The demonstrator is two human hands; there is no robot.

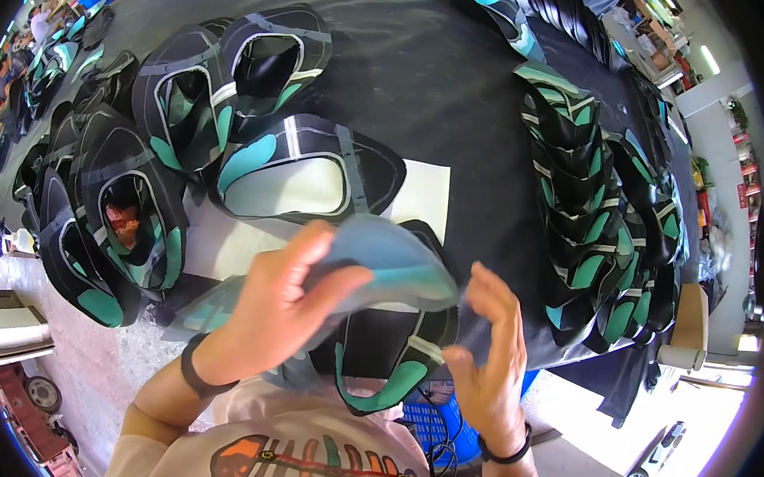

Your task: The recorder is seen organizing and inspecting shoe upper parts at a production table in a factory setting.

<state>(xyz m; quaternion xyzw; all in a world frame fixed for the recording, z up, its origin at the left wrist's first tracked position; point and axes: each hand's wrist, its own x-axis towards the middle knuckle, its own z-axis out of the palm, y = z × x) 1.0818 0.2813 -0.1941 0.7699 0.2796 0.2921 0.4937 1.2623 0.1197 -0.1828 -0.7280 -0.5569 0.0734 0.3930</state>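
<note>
In the head view, the left hand (277, 306) rose from the lower edge with the wrist bent back, a dark band around it; its grip was clamped on a thin blue-grey sheet piece (389, 265), thumb on top and fingers beneath, so that the piece curved upward in a soft arch over the near edge of the tabletop (426, 92); the right hand (488, 359) stood upright just beside the piece's right end, palm turned inward, its fingers spread apart and slightly curled, the fingertips at or near the piece's edge, though I could not tell whether they touched; it too wore a dark wristband. The piece looked flexible, smooth and faintly translucent; below it a flat shoe upper (409, 363) in black with teal and pale strips hung over the tabletop's edge. The tabletop was covered in dark matte cloth, with one pale rectangular sheet (424, 193) lying on it; a similar shoe upper, wide and open (303, 172), lay across that sheet. Three more uppers lay singly at the left; an overlapping row of uppers (589, 207), too many to count, ran down the right.
</note>
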